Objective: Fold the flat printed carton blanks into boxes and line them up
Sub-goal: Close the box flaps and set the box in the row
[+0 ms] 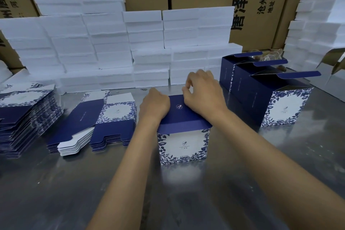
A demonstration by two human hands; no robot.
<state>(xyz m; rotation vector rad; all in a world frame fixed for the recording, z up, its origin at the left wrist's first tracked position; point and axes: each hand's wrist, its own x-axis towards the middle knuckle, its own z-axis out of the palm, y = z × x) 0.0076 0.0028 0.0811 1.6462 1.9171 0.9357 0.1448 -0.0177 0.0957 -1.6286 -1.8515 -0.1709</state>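
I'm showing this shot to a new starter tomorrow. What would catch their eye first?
Probably the two hands, left hand and right hand, pressing on the blue-topped box at the table's centre. Next, the wall of white foam blocks behind, and the stacks of flat blanks at left.

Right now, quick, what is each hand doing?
Left hand: fingers curled over the far left edge of the box, gripping it.
Right hand: resting on the box top, fingers curled at its far edge; a real grip cannot be told.

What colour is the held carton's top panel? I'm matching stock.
Dark navy blue top panel with a small white logo; head view.
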